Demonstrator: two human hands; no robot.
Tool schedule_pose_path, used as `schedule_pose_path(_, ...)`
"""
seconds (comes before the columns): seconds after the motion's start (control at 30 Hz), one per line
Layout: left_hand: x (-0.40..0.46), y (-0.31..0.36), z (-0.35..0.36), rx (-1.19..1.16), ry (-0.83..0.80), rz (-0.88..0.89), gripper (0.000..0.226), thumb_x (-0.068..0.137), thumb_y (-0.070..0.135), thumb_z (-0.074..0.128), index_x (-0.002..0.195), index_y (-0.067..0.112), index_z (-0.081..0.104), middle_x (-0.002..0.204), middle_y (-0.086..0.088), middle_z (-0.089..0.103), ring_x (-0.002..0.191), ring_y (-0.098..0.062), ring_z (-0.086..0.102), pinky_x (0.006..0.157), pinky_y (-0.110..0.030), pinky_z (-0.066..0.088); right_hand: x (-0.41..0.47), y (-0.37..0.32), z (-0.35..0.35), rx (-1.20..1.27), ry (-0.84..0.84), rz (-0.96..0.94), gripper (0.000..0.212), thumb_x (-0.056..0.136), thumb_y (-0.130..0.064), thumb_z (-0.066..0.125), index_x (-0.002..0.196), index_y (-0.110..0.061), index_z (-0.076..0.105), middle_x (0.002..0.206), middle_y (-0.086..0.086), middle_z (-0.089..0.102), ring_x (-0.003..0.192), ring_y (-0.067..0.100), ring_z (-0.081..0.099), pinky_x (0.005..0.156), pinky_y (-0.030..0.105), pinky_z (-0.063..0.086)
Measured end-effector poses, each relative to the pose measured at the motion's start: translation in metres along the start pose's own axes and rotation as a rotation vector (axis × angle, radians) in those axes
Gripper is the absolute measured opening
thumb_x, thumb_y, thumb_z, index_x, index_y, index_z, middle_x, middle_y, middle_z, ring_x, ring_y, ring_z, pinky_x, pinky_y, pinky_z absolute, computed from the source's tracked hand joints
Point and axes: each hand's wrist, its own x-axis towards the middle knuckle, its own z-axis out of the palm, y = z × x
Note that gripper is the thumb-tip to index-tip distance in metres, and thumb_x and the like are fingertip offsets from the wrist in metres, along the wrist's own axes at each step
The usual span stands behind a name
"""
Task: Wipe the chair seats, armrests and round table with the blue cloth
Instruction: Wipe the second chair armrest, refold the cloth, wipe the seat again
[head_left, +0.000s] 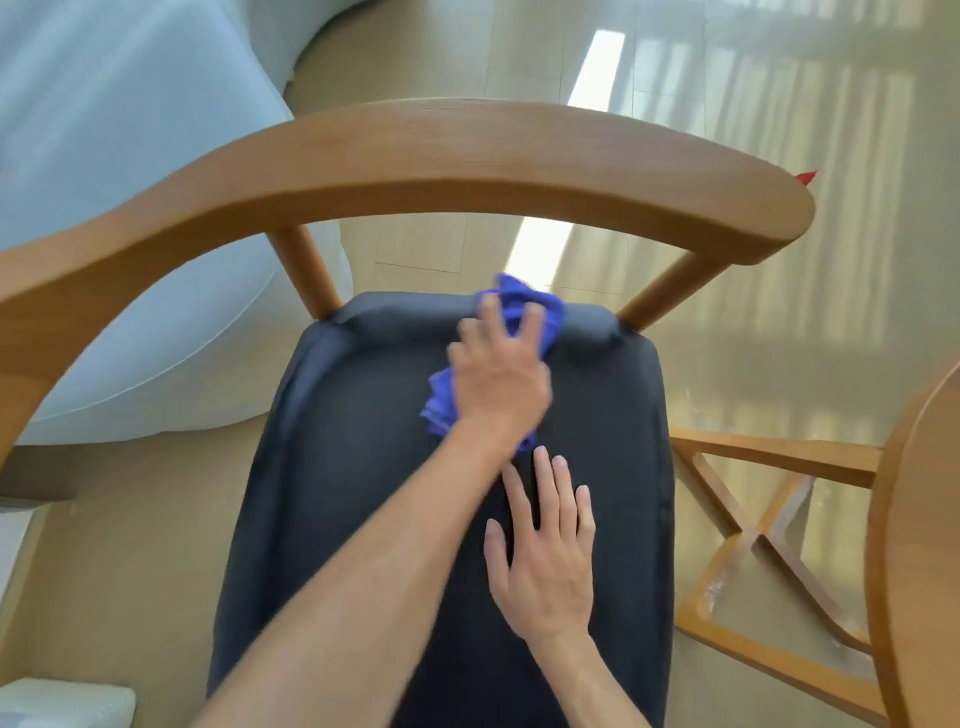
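Note:
A wooden chair with a dark padded seat (363, 519) fills the head view, its curved back-and-arm rail (467, 161) arching over the far side. The crumpled blue cloth (524, 304) lies near the seat's far edge. My left hand (496, 379) presses down on the cloth with spread fingers, and its forearm crosses the seat from the lower left. Just behind it, my right hand (545, 551) rests flat on the seat with straight fingers and holds nothing. The rim of the round wooden table (893, 519) shows at the right edge.
The table's crossed wooden base (753, 535) stands on the glossy floor right of the chair. White upholstered furniture (130, 208) sits close on the left. A small red thing (806, 177) peeks out behind the rail's right end.

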Motion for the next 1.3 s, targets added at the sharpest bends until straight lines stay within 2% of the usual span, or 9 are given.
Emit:
schedule_pose_path(0.1, -0.020, 0.085, 0.024, 0.046, -0.151, 0.476, 0.051, 0.081, 0.024, 0.058, 0.130, 0.025, 0.043, 0.142, -0.018, 0.033, 0.101, -0.036, 0.047, 0.075, -0.041, 0.037, 0.000, 0.008, 0.000, 0.099, 0.006, 0.055, 0.058, 0.086, -0.035, 0.060, 0.139, -0.019, 0.043, 0.147, 0.014, 0.039, 0.145, 0.020, 0.013, 0.119, 0.031, 0.001)
schedule_pose_path(0.17, -0.031, 0.098, 0.027, 0.081, -0.245, 0.657, 0.048, 0.081, 0.021, 0.058, 0.127, 0.025, 0.046, 0.142, -0.016, 0.035, 0.101, -0.035, 0.048, 0.076, -0.040, 0.037, 0.002, 0.012, -0.002, 0.120, 0.014, 0.031, 0.053, 0.092, -0.040, 0.049, 0.141, -0.021, 0.042, 0.149, 0.012, 0.036, 0.147, 0.016, 0.008, 0.118, 0.028, 0.000)
schedule_pose_path(0.3, -0.010, 0.007, 0.002, -0.114, -0.120, 0.299, 0.051, 0.076, 0.016, 0.058, 0.126, 0.025, 0.055, 0.138, -0.016, 0.041, 0.095, -0.036, 0.048, 0.075, -0.042, 0.040, 0.004, 0.007, -0.001, 0.078, 0.036, -0.009, 0.050, 0.087, -0.033, 0.047, 0.134, -0.014, 0.047, 0.138, 0.018, 0.051, 0.137, 0.029, 0.034, 0.116, 0.046, 0.019)
schedule_pose_path(0.47, -0.031, -0.168, -0.040, -0.231, 0.063, -0.232, 0.048, 0.080, 0.014, 0.060, 0.127, 0.023, 0.054, 0.140, -0.014, 0.036, 0.117, -0.036, 0.046, 0.097, -0.043, 0.042, 0.002, 0.004, -0.005, 0.063, 0.017, 0.020, 0.050, 0.089, -0.034, 0.047, 0.136, -0.016, 0.050, 0.149, 0.013, 0.037, 0.141, 0.028, 0.030, 0.117, 0.046, 0.019)
schedule_pose_path(0.6, -0.098, -0.209, -0.042, -0.344, 0.183, -0.824, 0.039, 0.086, 0.010, 0.054, 0.125, 0.019, 0.052, 0.137, -0.017, 0.033, 0.106, -0.037, 0.051, 0.088, -0.030, 0.033, 0.002, 0.001, -0.004, 0.057, -0.008, 0.030, 0.051, 0.089, -0.035, 0.046, 0.137, -0.016, 0.049, 0.150, 0.013, 0.035, 0.141, 0.029, 0.030, 0.117, 0.048, 0.019)
schedule_pose_path(0.73, -0.131, -0.172, -0.037, -0.418, 0.171, -0.768, 0.043, 0.085, 0.006, 0.054, 0.126, 0.020, 0.049, 0.140, -0.009, 0.025, 0.110, -0.030, 0.048, 0.089, -0.030, 0.035, 0.003, 0.002, -0.005, 0.013, -0.009, 0.036, 0.051, 0.090, -0.034, 0.043, 0.136, -0.014, 0.050, 0.150, 0.016, 0.036, 0.141, 0.031, 0.030, 0.116, 0.050, 0.021)
schedule_pose_path(0.9, -0.092, -0.130, -0.032, -0.297, 0.051, -0.259, 0.049, 0.078, 0.012, 0.063, 0.125, 0.024, 0.055, 0.142, -0.007, 0.030, 0.122, -0.030, 0.045, 0.089, -0.043, 0.048, 0.005, -0.002, -0.004, 0.042, 0.014, 0.033, 0.051, 0.090, -0.035, 0.042, 0.136, -0.014, 0.048, 0.150, 0.016, 0.036, 0.141, 0.031, 0.030, 0.117, 0.048, 0.019)
schedule_pose_path(1.07, -0.063, -0.148, -0.036, -0.251, -0.040, -0.086, 0.052, 0.078, 0.016, 0.061, 0.128, 0.027, 0.050, 0.143, -0.007, 0.030, 0.119, -0.028, 0.045, 0.077, -0.039, 0.049, 0.007, 0.003, -0.002, 0.041, 0.047, 0.021, 0.050, 0.092, -0.034, 0.042, 0.137, -0.013, 0.049, 0.149, 0.015, 0.036, 0.142, 0.030, 0.028, 0.118, 0.047, 0.016)
schedule_pose_path(1.3, -0.173, -0.145, -0.044, -0.109, -0.148, -0.552, 0.053, 0.088, 0.017, 0.055, 0.138, 0.017, 0.039, 0.143, -0.017, 0.025, 0.115, -0.035, 0.041, 0.083, -0.047, 0.047, 0.001, -0.004, -0.010, 0.034, -0.032, 0.028, 0.051, 0.094, -0.033, 0.038, 0.136, -0.009, 0.051, 0.149, 0.018, 0.037, 0.141, 0.033, 0.029, 0.116, 0.050, 0.019)
